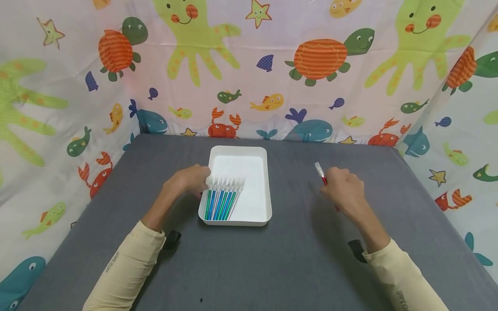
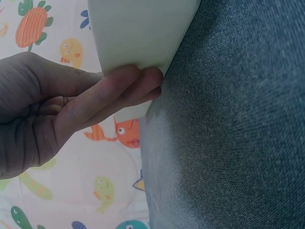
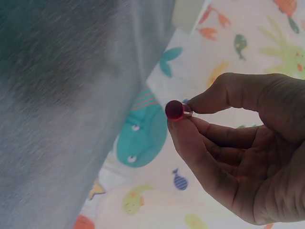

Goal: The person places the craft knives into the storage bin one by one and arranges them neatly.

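Observation:
A white rectangular tray (image 1: 254, 181) lies on the grey cloth. Inside it, against the left wall, a row of capped pens (image 1: 221, 205) with blue, green and pale barrels lines up side by side. My left hand (image 1: 188, 179) grips the tray's left side; in the left wrist view its fingertips press on the outer wall (image 2: 143, 33), and the thumb tip is hidden behind the rim. To the right of the tray, my right hand (image 1: 345, 188) pinches a red pen (image 1: 320, 172) with a clear cap. Its round red end (image 3: 174, 110) shows between thumb and fingers.
Grey cloth (image 1: 253, 268) covers the table. A printed curtain (image 1: 249, 56) with sea animals rises along the back and both sides. A small dark speck (image 1: 201, 299) lies near the front. Black straps (image 1: 171, 239) sit by both wrists.

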`<state>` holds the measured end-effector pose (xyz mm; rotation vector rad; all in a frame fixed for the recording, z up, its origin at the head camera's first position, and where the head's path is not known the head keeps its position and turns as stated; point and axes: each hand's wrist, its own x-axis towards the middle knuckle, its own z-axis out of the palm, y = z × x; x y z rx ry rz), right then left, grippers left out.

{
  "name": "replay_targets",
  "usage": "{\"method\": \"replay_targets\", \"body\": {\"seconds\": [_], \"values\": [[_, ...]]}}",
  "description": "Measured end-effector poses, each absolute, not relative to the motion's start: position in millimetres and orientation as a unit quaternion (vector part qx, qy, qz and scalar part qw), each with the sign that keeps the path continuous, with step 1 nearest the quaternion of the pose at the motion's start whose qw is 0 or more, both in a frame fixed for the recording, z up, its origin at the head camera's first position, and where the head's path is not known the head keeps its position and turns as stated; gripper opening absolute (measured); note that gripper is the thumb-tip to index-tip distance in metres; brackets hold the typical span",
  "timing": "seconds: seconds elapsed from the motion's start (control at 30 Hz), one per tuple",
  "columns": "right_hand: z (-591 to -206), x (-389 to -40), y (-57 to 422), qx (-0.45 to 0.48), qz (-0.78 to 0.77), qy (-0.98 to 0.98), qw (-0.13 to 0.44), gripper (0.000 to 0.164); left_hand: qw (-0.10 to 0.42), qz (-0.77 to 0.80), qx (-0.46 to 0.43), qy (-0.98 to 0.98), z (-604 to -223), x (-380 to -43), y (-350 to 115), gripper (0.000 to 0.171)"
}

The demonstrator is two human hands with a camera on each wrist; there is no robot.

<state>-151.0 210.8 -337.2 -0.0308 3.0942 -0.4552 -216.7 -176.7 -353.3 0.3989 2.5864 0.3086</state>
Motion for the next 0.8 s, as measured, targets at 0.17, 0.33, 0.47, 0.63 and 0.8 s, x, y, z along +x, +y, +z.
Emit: {"method": "replay_targets", "body": {"seconds": [0.17,0.33,0.47,0.63,0.8], "values": [[-331,-147,194,-0.016,-0.159,0.987,0.005,0.017,0.254,0.109,0.147,0.950,-354,-218,-177,0.038],[-329,-147,176,-0.030,-0.180,0.983,0.005,0.011,0.253,0.115,0.147,0.949,-354,-217,-176,0.038],[-331,-150,159,-0.048,-0.199,0.979,0.018,0.019,0.252,0.113,0.148,0.949,-354,-217,-177,0.038],[-333,-154,134,-0.075,-0.218,0.973,0.032,0.027,0.256,0.115,0.145,0.949,-354,-218,-176,0.039],[-340,-162,110,-0.098,-0.223,0.969,0.047,0.025,0.250,0.113,0.149,0.950,-354,-217,-176,0.038]]}}
